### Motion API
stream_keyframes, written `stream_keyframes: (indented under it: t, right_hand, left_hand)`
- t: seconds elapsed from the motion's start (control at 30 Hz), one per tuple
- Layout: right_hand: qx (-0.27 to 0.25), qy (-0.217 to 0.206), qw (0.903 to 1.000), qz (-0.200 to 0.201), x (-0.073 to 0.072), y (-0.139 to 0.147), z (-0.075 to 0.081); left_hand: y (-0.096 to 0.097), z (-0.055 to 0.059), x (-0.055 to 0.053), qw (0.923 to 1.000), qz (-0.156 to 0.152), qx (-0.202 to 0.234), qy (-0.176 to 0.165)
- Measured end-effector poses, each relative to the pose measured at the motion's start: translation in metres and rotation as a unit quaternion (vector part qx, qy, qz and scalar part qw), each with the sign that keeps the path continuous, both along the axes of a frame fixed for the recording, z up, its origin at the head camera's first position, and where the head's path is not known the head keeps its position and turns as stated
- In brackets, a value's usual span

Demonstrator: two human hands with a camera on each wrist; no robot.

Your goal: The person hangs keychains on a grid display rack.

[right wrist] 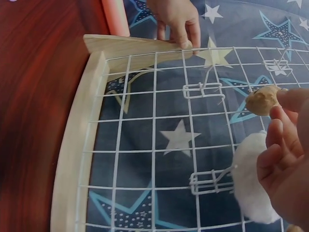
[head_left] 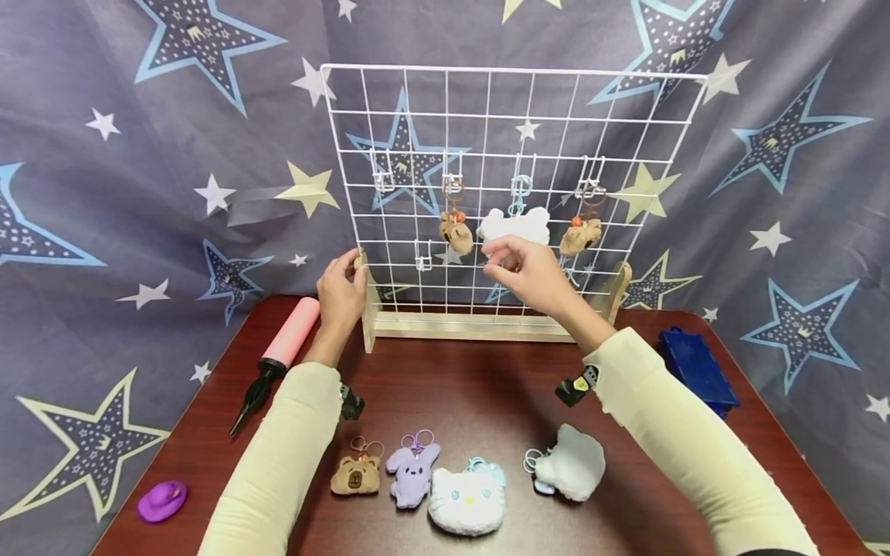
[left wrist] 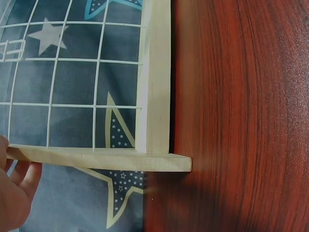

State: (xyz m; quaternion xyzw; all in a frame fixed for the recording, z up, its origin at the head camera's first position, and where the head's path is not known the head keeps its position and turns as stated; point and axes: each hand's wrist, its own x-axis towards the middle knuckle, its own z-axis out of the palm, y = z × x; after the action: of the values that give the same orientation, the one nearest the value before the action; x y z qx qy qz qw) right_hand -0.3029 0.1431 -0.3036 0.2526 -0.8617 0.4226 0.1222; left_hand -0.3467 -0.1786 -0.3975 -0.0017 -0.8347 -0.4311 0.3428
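My left hand (head_left: 342, 289) grips the wooden end support (left wrist: 106, 159) of a white wire grid rack (head_left: 511, 73), thumb on one side and fingers on the other. My right hand (head_left: 531, 272), fingers loosely bent with a gap at the thumb, is in front of a white plush keychain (head_left: 524, 224); whether it touches the plush is unclear. That plush hangs by a light-blue clasp from a hook and shows a plain furry side. Brown plush keychains hang to its left (head_left: 456, 234) and right (head_left: 581, 236).
On the table lie a brown bear keychain (head_left: 356, 476), a lilac bunny keychain (head_left: 412, 474), a white cat-face keychain (head_left: 467, 500) and a grey-white plush (head_left: 573, 465). A pink pump (head_left: 293, 332) lies left, beyond a purple object (head_left: 162, 500). A blue box (head_left: 698, 369) stands right. Bare hooks (head_left: 383, 179) hang on the grid.
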Motion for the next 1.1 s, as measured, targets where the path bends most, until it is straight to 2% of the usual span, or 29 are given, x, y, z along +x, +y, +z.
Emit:
stream_keyframes:
  t: [0.47,0.8,0.9,1.1]
  right_hand:
    - [0.047,-0.038,0.9974,0.039,0.019,0.027,-0.048]
    - [0.086,-0.071,0.9914,0.068,0.034,0.051,-0.085]
    - [0.090,-0.078,0.9896,0.080,0.038,0.057,-0.096]
    - [0.107,-0.093,0.9814,0.129,0.045,0.066,-0.116]
  left_hand:
    - [0.003,0.001,0.002,0.9999,0.002,0.001,-0.011]
    - [0.001,0.000,0.001,1.0000,0.003,-0.002,-0.001]
    - [0.001,0.000,0.000,1.0000,0.003,-0.001,-0.002]
    - [0.003,0.000,-0.001,1.0000,0.001,0.002,0.002]
